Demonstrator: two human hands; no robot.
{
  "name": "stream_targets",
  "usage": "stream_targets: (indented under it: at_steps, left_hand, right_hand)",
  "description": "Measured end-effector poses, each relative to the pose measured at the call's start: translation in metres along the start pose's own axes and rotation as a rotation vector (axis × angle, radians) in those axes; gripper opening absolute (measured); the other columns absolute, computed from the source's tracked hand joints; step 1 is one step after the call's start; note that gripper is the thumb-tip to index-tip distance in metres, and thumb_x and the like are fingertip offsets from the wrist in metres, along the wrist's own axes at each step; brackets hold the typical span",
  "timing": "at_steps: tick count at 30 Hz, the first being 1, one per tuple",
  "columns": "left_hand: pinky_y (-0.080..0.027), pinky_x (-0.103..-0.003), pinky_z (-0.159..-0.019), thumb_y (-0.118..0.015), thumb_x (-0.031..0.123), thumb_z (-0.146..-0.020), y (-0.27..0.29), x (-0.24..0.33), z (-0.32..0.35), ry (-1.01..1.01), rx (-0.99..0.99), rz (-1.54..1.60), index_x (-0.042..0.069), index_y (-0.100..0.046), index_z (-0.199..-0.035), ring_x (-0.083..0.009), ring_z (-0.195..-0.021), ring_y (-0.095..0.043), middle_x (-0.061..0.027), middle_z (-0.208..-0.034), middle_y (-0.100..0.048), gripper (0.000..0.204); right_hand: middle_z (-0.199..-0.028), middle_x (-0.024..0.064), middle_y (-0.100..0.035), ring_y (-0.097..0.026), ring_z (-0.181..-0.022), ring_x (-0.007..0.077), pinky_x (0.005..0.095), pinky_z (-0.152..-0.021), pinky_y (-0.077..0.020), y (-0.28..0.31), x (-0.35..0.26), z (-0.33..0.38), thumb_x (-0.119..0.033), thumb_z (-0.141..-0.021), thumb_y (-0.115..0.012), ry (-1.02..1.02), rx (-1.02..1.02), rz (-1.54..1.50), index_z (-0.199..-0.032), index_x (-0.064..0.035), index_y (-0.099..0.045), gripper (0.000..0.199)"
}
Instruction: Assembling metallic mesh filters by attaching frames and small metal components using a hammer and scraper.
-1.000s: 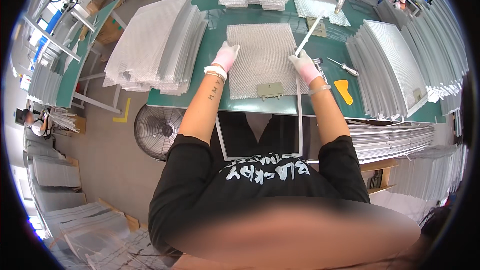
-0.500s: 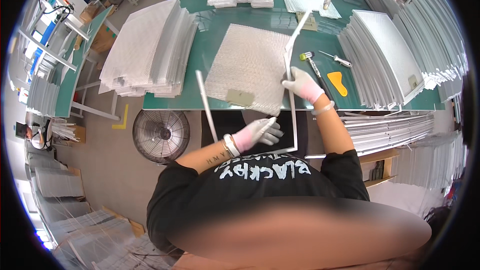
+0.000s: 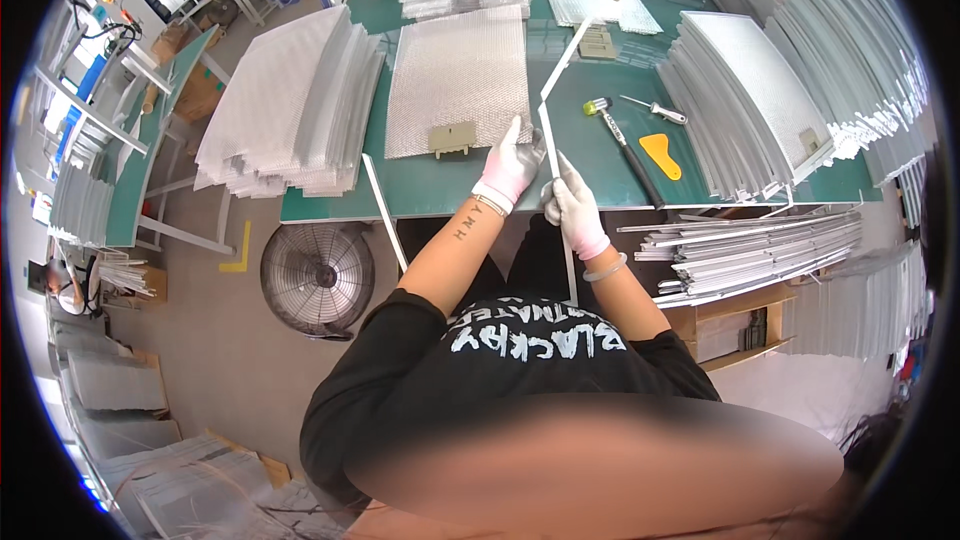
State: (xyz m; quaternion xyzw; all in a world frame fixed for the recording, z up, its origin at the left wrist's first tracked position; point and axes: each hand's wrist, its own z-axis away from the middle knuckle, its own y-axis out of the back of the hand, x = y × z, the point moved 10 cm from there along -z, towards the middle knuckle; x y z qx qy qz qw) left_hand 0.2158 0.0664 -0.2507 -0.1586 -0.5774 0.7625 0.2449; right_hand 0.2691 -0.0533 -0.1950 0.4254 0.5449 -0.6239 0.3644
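Observation:
Both my hands wear pale gloves. My left hand grips a thin bent aluminium frame strip near its bend, at the front edge of the green table. My right hand holds the same strip just below, where it runs down toward my lap. A silver mesh filter panel with a small tan latch lies flat on the table left of my hands. Another loose strip hangs off the table edge to the left.
Tall stacks of mesh panels stand at the left, and more stacks at the right. A hammer, a screwdriver and a yellow scraper lie right of my hands. A floor fan stands below the table. Strips are piled on a low shelf.
My left hand rose from my lap to the table edge and took hold of the frame strip. The right hand slid down the strip toward me.

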Motion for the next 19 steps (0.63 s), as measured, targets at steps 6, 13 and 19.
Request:
stream_targets:
  at_steps: [6,13,19]
  left_hand:
    - [-0.051,-0.031,-0.080,-0.057,0.014,-0.094,-0.015,0.015,-0.007,-0.389,-0.299,-0.674,0.001,-0.057,-0.116,-0.0211,-0.089,-0.061,-0.0131,-0.097,-0.063,0.026]
    - [-0.051,-0.032,-0.076,-0.065,0.025,-0.093,-0.011,-0.004,-0.002,-0.121,-0.024,-0.400,0.004,-0.059,-0.112,-0.0196,-0.084,-0.060,-0.0101,-0.091,-0.061,0.029]
    - [-0.045,-0.029,-0.082,-0.063,0.039,-0.093,-0.022,-0.014,0.018,-0.150,-0.037,-0.469,0.005,-0.062,-0.105,-0.0181,-0.088,-0.056,-0.0076,-0.089,-0.058,0.037]
  right_hand:
    - [-0.075,0.0033,-0.051,-0.033,-0.044,0.0052,0.0198,-0.041,-0.0283,-0.003,0.012,0.004,-0.008,-0.100,-0.037,-0.092,-0.049,-0.094,-0.153,-0.0106,-0.021,0.054]
    - [-0.071,0.0027,-0.051,-0.031,-0.041,0.0048,0.0202,-0.039,-0.0282,-0.005,0.009,0.023,-0.006,-0.099,-0.037,-0.100,0.005,0.043,-0.152,-0.0100,-0.022,0.056]
    - [-0.072,0.0056,-0.055,-0.043,-0.041,0.0069,0.0212,-0.038,-0.0379,0.003,-0.015,-0.020,-0.013,-0.098,-0.042,-0.117,-0.006,0.347,-0.152,-0.0107,-0.025,0.057]
